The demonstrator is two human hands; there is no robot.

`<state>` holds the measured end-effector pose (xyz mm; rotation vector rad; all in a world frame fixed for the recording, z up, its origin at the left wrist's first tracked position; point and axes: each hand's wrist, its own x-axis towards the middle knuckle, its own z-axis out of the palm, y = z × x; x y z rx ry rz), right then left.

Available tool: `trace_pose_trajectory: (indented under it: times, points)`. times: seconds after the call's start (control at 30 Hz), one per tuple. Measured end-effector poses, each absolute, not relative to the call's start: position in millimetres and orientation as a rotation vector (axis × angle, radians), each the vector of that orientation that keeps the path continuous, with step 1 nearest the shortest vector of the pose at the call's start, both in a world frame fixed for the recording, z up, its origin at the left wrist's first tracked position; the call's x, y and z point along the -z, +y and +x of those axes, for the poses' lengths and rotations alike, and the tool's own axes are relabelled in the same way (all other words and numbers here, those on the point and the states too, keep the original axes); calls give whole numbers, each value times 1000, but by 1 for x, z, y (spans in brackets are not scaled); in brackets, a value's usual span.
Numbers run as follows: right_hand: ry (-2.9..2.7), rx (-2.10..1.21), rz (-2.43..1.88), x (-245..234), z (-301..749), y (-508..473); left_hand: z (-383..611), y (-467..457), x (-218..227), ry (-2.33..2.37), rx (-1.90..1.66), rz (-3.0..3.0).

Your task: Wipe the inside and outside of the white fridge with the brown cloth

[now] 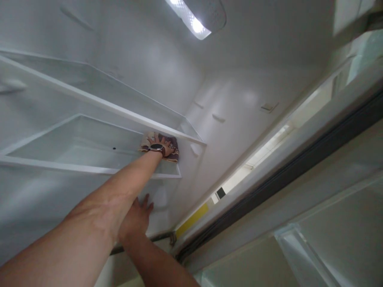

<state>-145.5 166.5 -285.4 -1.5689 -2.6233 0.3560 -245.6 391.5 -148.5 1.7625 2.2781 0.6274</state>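
My left hand (161, 144), with a dark watch on the wrist, reaches deep into an open fridge. It lies flat, fingers spread, on a patterned brown and beige cloth (173, 148) at the right end of a glass shelf (89, 169). My right hand (137, 218) is lower, under my left forearm. Its fingers are stretched out against the white inner wall below that shelf, and it holds nothing.
A second glass shelf (119, 109) runs just above the cloth. The fridge lamp (197, 18) glows at the top. The dark door seal (284, 175) and door frame cross the right side, with a door bin (299, 247) at lower right.
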Motion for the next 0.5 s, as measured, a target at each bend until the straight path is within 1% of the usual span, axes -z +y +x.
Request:
trace_pose_trajectory:
  times: [0.2,0.37,0.5]
  points:
    - [-2621,-315,-1554,280,-142,161,-253,390,150,2260,-661,1812]
    - [-2554,-365,-1544,286,-140,160,-275,382,143,2281,-584,1741]
    - [-2549,-356,-1529,289,-141,162,-295,381,146,2325,-572,1744]
